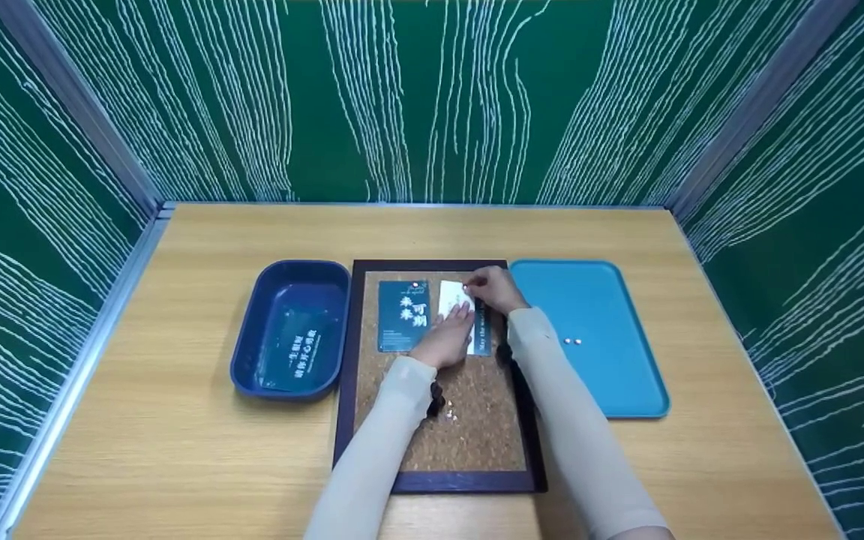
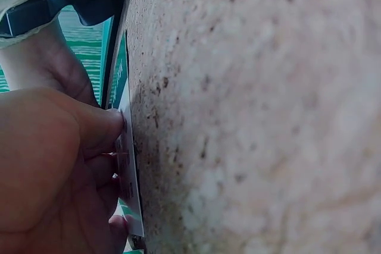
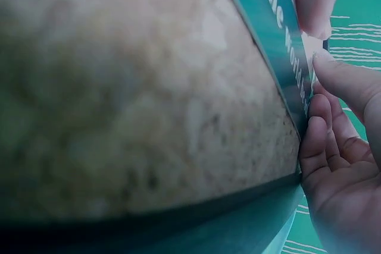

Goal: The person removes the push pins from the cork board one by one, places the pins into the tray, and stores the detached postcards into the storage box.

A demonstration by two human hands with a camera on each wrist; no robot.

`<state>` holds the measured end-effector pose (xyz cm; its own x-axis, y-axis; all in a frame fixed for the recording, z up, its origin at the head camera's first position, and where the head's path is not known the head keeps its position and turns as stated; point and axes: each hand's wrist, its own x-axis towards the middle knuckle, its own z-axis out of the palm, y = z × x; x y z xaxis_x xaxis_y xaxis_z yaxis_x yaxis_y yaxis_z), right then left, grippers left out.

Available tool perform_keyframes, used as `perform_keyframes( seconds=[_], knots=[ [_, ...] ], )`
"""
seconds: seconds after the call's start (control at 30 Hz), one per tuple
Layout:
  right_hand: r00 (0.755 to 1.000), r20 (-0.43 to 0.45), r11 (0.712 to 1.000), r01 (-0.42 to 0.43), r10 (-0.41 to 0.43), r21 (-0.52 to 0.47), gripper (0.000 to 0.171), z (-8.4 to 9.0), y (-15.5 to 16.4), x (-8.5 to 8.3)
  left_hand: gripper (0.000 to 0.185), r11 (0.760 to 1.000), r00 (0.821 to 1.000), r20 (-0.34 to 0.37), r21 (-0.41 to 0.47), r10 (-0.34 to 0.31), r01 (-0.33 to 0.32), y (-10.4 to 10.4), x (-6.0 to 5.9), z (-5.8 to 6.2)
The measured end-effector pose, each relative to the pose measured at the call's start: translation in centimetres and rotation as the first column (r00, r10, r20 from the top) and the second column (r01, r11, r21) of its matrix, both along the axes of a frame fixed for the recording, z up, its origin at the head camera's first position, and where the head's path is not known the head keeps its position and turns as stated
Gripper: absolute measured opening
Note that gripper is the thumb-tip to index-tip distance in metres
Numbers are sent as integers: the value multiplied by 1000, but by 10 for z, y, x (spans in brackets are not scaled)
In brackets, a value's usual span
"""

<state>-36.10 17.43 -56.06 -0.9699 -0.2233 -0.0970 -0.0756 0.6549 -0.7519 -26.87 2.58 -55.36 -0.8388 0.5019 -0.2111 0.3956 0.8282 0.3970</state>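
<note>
Lying on a wooden table [image 1: 132, 435] between green, white-streaked walls [image 1: 469, 112], one framed corkboard [image 1: 484, 435] sits beneath both hands. Two cards are on it: a white-and-green card [image 1: 453, 295] pressed under the left hand [image 1: 447, 337], fingers extended, and a dark green card [image 1: 394, 341] left of that hand, bearing one pushpin [image 1: 415, 285]. The right hand [image 1: 498, 289] pinches another pushpin [image 1: 466, 289] at the first card's top. Right of it, one blue tray [image 1: 589, 300] bears two pins [image 1: 567, 341]; left of the left hand, one navy basin [image 1: 304, 281] holds at least one card [image 1: 289, 375].

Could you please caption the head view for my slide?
The left hand presses a card onto a framed corkboard while the right hand holds a pin near the card's top.
</note>
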Motion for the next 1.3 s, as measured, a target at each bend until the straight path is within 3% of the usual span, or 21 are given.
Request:
perform_keyframes(
  seconds=[0.53,0.8,1.3],
  knots=[
    [992,-103,994,-57,67,95,17,-3,-2,-2,50,1000,1000,24,-20,16,-16,2,-1,0],
    [996,-79,995,-43,51,91,17,-1,-3,-1,51,1000,999,41,5,14,-14,1,-2,-1],
    [999,-42,998,-24,26,56,17,1,-4,1,52,1000,1000,-10,1,3,-3,1,-1,-2]
  ],
)
